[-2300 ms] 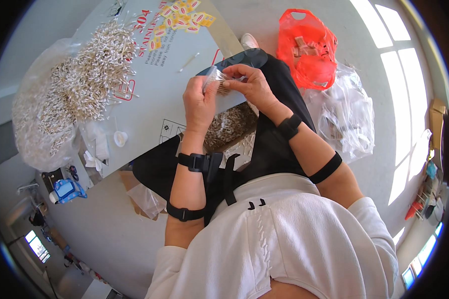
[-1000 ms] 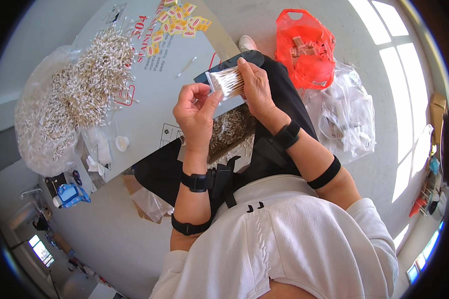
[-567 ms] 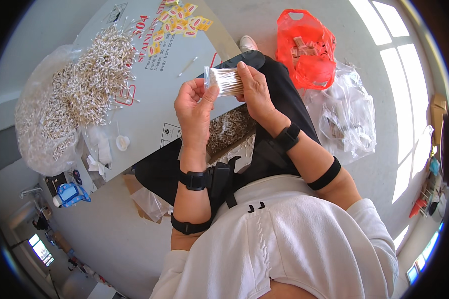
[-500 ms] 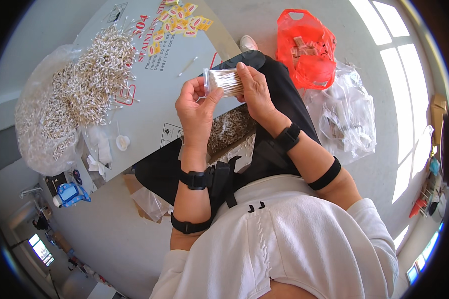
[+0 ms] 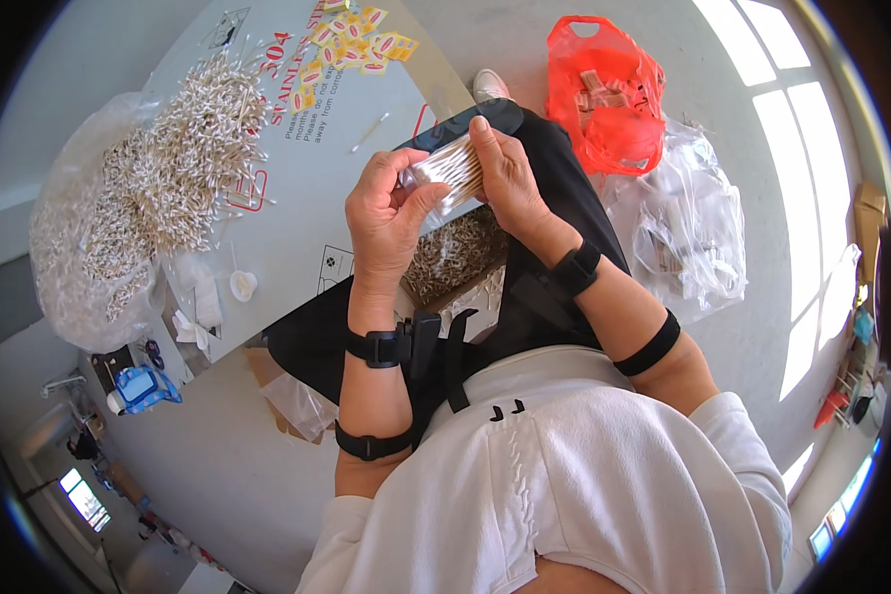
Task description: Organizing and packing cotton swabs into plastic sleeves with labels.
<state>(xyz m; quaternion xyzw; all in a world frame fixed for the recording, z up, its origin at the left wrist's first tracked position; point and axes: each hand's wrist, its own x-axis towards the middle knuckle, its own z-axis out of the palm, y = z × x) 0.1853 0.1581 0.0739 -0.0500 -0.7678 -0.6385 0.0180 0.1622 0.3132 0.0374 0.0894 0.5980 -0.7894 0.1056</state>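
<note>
Between my two hands is a small clear plastic bag of cotton swabs (image 5: 452, 170), held tilted above my lap. My left hand (image 5: 386, 203) pinches the bag's left end between thumb and fingers. The swabs' other end is gripped by my right hand (image 5: 510, 183), thumb on top and fingers hidden underneath. Below the hands a cardboard box (image 5: 455, 259) full of loose swabs sits between my legs. To the left, a big heap of loose cotton swabs (image 5: 183, 148) spills from a large clear bag (image 5: 59, 238) onto the table. A single swab (image 5: 370, 132) lies apart on the tabletop.
Small yellow and white labels (image 5: 351, 45) are scattered at the table's far end. A small white round dish (image 5: 244, 285) lies near its left edge. On the floor to the right are a red plastic bag (image 5: 604, 99) and a clear plastic bag (image 5: 688, 233).
The bag of swabs has tilted, its left end dropping lower and its right end rising. My left hand has shifted slightly and its wrist has turned; both hands keep their hold.
</note>
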